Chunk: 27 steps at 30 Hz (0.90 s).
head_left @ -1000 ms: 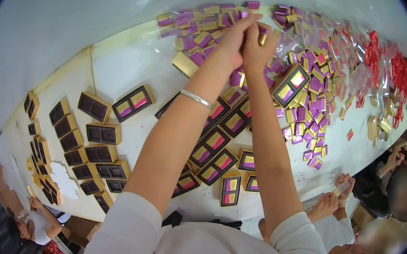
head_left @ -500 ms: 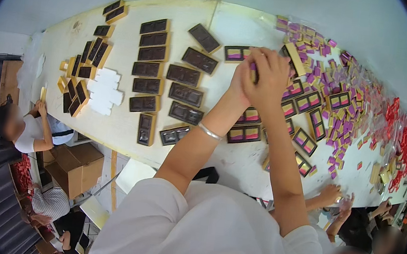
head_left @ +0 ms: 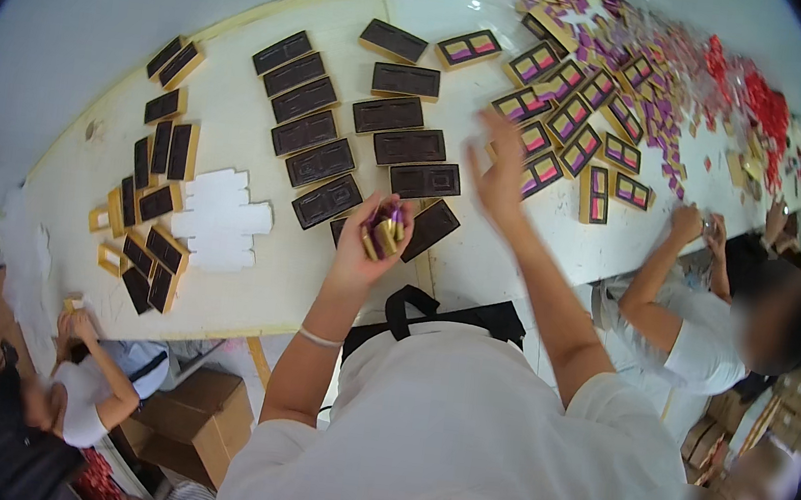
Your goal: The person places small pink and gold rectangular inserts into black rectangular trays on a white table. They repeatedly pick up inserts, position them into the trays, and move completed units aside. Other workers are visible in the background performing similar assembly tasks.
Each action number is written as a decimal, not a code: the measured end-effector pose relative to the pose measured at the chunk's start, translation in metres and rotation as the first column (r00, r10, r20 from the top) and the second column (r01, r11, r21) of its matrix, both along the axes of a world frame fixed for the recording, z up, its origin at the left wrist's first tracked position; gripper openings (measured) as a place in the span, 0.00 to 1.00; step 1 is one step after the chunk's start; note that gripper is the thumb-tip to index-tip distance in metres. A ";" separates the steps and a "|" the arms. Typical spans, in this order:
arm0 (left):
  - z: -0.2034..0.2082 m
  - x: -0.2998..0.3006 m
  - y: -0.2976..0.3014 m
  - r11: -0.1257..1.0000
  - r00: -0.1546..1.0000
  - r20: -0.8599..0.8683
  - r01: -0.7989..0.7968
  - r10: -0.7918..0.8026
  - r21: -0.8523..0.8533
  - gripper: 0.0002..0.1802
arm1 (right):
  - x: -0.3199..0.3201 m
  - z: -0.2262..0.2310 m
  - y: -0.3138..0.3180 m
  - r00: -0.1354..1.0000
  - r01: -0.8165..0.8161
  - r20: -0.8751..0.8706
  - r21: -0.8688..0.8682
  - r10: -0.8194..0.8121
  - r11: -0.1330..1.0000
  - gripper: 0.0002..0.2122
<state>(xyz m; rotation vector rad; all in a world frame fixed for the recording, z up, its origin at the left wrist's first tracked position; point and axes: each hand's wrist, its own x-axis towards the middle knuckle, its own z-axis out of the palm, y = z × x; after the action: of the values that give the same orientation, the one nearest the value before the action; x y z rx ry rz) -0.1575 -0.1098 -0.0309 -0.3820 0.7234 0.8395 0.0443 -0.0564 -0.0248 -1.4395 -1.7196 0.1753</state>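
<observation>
The long white worktop (head_left: 249, 277) carries rows of dark trays (head_left: 411, 143). The left hand (head_left: 369, 246), fingers clamped on a bundle (head_left: 384, 229) of small gold-and-purple packets, holds it above the near edge; these look light, stiff and slippery, best pinched across their flat sides. The right hand (head_left: 498, 172) hovers, fingers spread apart.

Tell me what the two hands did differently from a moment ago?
The hands came apart: the left hand now holds the small purple and gold pieces alone, and the right hand has opened and lifted toward the trays. The trays stayed in their rows on the table.
</observation>
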 end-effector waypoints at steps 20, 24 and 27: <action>-0.017 -0.022 0.245 0.380 -0.175 -0.886 0.925 0.430 0.001 0.32 | 0.008 -0.072 0.139 0.756 0.110 -0.614 -0.225 -0.228 0.968 0.11; -0.032 -0.007 0.325 -0.007 -0.393 -0.758 0.886 0.521 -0.464 0.40 | -0.059 -0.078 0.174 0.850 0.068 -0.490 -0.265 -0.195 0.962 0.13; -0.030 0.000 0.336 -0.168 -0.448 -0.733 0.785 0.512 -0.597 0.40 | -0.074 -0.083 0.195 0.947 0.065 -0.292 -0.245 -0.137 0.967 0.13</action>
<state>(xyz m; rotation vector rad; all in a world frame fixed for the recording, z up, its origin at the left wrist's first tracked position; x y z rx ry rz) -0.1575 0.2266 -0.0612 2.3733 1.3088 -0.3816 -0.0295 0.1389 -0.1074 -1.5730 -1.4011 0.5321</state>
